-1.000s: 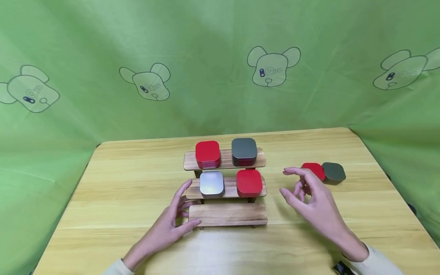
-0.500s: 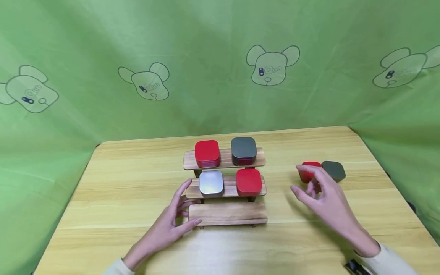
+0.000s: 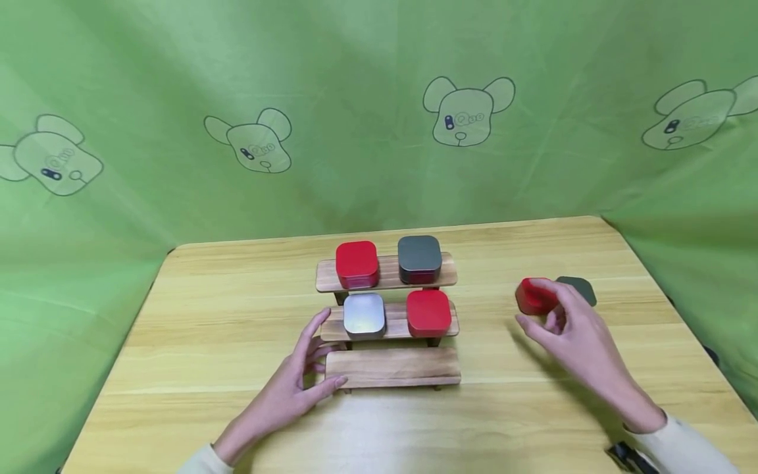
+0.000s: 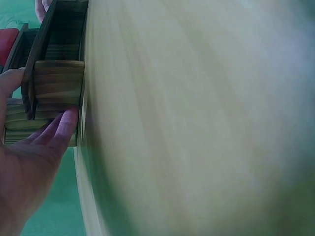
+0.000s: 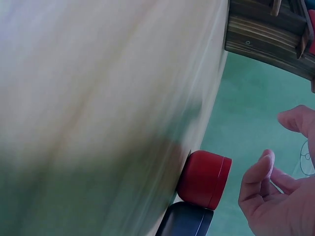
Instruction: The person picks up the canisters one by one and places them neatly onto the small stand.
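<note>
My left hand (image 3: 290, 385) holds the left end of a three-step wooden display stand (image 3: 393, 368), thumb at the front of the lowest step and index finger at the middle one. In the left wrist view its fingers (image 4: 63, 130) lie against the stand's end. On the right, my right hand (image 3: 583, 342) hovers over a red square tin (image 3: 529, 299), thumb and index finger parted. The right wrist view shows a gap between the fingers and that red tin (image 5: 201, 179). A dark grey tin (image 3: 581, 289), partly hidden by the hand, stands against it.
The top step carries a red tin (image 3: 357, 262) and a dark grey tin (image 3: 420, 258). On the middle step are a silver tin (image 3: 364, 316) and another red tin (image 3: 429, 312). A green printed curtain (image 3: 355, 164) hangs around the wooden table (image 3: 225, 316).
My right hand has moved right, from beside the stand to the loose red tin, its thumb and index finger staying parted. The left hand has stayed on the stand.
</note>
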`<state>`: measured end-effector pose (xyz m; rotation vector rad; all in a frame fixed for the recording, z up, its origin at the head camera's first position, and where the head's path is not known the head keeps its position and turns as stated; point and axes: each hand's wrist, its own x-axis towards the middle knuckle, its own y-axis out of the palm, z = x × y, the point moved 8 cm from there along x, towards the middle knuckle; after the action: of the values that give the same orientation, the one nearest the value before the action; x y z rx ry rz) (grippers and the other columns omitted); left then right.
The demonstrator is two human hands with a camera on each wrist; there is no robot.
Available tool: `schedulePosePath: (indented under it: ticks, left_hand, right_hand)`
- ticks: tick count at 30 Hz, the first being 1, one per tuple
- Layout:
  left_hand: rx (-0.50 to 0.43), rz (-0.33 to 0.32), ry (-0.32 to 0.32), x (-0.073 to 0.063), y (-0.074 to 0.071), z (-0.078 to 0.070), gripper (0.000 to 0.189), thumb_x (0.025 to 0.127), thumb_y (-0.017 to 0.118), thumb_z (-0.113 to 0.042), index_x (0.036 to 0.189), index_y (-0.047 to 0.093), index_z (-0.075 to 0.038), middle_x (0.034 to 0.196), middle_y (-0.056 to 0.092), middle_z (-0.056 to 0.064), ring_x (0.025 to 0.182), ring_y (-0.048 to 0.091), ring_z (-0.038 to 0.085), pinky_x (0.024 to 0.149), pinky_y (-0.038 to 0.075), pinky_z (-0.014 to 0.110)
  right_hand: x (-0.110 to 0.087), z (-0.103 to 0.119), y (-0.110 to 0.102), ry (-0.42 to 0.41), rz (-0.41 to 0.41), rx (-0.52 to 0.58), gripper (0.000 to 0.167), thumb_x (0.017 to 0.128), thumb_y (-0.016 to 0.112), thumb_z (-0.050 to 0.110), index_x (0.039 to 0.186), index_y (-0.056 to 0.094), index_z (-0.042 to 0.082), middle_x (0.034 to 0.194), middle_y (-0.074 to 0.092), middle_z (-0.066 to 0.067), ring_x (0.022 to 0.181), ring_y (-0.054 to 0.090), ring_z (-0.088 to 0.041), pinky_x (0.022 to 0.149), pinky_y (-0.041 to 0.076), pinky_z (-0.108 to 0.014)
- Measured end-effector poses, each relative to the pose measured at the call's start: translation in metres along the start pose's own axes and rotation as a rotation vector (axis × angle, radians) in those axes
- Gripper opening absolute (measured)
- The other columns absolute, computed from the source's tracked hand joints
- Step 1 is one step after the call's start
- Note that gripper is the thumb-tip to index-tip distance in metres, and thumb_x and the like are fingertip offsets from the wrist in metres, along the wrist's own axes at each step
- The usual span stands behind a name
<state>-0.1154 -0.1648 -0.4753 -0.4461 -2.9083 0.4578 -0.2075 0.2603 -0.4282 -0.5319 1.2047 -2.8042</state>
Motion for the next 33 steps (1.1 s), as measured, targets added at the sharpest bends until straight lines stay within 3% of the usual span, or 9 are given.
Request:
schedulePosePath:
  ticks: [8,18,24,33]
  left_hand:
    - [0.002,0.005,0.000,0.001,0.002,0.000,0.110,0.098,0.085,-0.016,0.176,0.011,-0.037,0.173,0.032,0.019,0.142,0.058,0.034,0.105,0.059,0.038]
    - [0.006,0.015,-0.001,0.005,0.003,0.000,0.111,0.097,0.086,-0.018,0.176,0.011,-0.038,0.167,0.043,0.018,0.142,0.059,0.032,0.104,0.059,0.038]
    - [0.000,0.004,-0.020,0.001,0.002,0.002,0.110,0.098,0.085,-0.017,0.176,0.010,-0.039,0.173,0.033,0.019,0.143,0.058,0.032,0.105,0.059,0.038]
    - [-0.007,-0.003,-0.003,0.000,0.000,0.002,0.110,0.098,0.085,-0.015,0.176,0.011,-0.037,0.174,0.032,0.018,0.143,0.058,0.032,0.105,0.059,0.038]
  right_hand:
    - [0.003,-0.012,-0.007,0.018,0.009,-0.057,0.070,0.092,0.090,0.017,0.153,0.058,0.006,0.112,0.060,-0.010,0.079,0.052,-0.013,0.062,0.043,-0.016]
    - [0.007,-0.029,-0.011,0.018,0.021,-0.114,0.077,0.090,0.091,0.017,0.156,0.053,0.002,0.118,0.058,-0.017,0.076,0.052,-0.012,0.057,0.044,-0.020]
    - [0.012,-0.035,-0.005,0.023,0.047,-0.142,0.077,0.090,0.090,0.015,0.156,0.052,0.001,0.116,0.058,-0.018,0.076,0.052,-0.017,0.057,0.045,-0.025]
    - [0.018,-0.038,0.003,0.011,0.104,-0.161,0.077,0.090,0.089,0.011,0.155,0.051,-0.003,0.113,0.059,-0.017,0.081,0.050,-0.020,0.060,0.043,-0.026]
